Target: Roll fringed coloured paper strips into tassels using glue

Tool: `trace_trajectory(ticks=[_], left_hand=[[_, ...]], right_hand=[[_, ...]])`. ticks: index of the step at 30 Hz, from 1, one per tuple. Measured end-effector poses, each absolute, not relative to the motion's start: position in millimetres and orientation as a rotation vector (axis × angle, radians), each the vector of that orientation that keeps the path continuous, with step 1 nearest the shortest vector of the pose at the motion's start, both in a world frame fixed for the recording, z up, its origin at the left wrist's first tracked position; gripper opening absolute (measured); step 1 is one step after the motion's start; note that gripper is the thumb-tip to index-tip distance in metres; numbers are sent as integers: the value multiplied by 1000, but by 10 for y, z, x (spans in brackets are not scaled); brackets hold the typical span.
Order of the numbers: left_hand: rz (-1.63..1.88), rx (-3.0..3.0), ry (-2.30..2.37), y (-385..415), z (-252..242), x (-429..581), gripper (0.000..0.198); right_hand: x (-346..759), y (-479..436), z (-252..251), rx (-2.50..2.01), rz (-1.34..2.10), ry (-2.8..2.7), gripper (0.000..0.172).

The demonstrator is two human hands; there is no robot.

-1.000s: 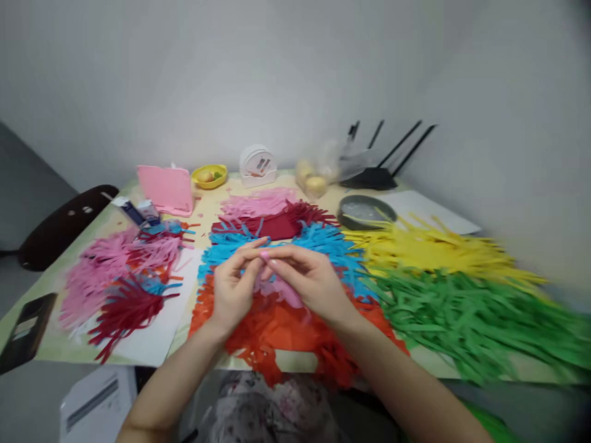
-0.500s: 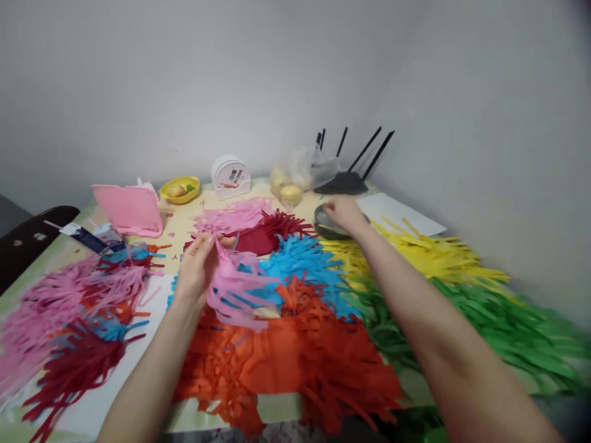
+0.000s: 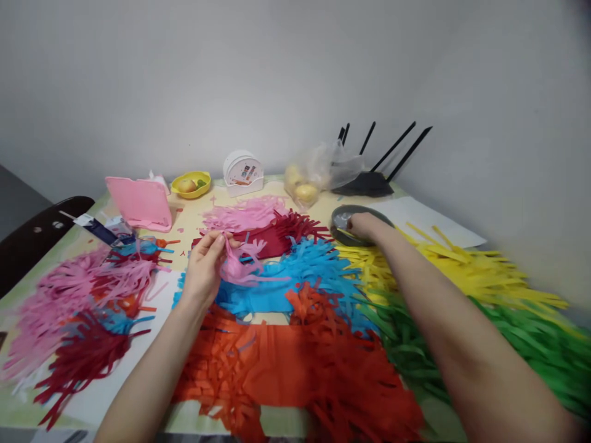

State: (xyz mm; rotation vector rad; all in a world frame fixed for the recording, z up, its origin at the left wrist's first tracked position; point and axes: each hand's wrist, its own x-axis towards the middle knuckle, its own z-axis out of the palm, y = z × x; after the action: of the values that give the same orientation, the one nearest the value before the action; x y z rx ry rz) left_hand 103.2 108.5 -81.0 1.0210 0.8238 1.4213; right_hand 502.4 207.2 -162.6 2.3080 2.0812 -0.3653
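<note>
My left hand [image 3: 206,266] pinches the gathered top of a pink paper tassel [image 3: 236,269], whose cut strips hang loose to the right. Below the tassel lies blue fringed paper [image 3: 258,296]. My right hand [image 3: 365,227] reaches over the near rim of a dark grey bowl [image 3: 340,213], fingers curled down inside it. Something clear and shiny shows in the bowl, but what the fingertips pinch is hidden. Finished-looking tassels in pink, dark red [image 3: 99,351], blue and orange lie on a white sheet [image 3: 138,335] to the left.
Fringed paper in orange [image 3: 281,363], dark red [image 3: 270,243], pink [image 3: 244,212], yellow [image 3: 480,271] and green [image 3: 521,338] covers the table. Behind stand a pink tablet case [image 3: 141,203], a yellow fruit dish [image 3: 191,184], a white coaster holder [image 3: 243,173], a bag of fruit [image 3: 305,184] and a black router [image 3: 362,184].
My right hand has sunk deeper into the bowl, its fingers now down inside. The tassel in my left hand has swung up and bunched. The whole view has shifted slightly.
</note>
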Motion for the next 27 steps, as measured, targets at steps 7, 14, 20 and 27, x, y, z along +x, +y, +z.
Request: trace_trajectory(ticks=[7, 14, 20, 27], left_hand=[[1379, 1087, 887, 965, -824, 1028, 23], [1369, 1329, 1098, 839, -876, 966, 24], [1317, 1462, 1140, 771, -909, 917, 24], [1286, 1693, 1093, 454, -854, 965, 15]], right_hand=[[4955, 2041, -1557, 2347, -427, 2034, 31], [4897, 1995, -1456, 2384, -403, 1894, 28], [4741, 1714, -1138, 2620, -268, 2057, 25], [3445, 726, -816, 2373, -1088, 2979, 30]])
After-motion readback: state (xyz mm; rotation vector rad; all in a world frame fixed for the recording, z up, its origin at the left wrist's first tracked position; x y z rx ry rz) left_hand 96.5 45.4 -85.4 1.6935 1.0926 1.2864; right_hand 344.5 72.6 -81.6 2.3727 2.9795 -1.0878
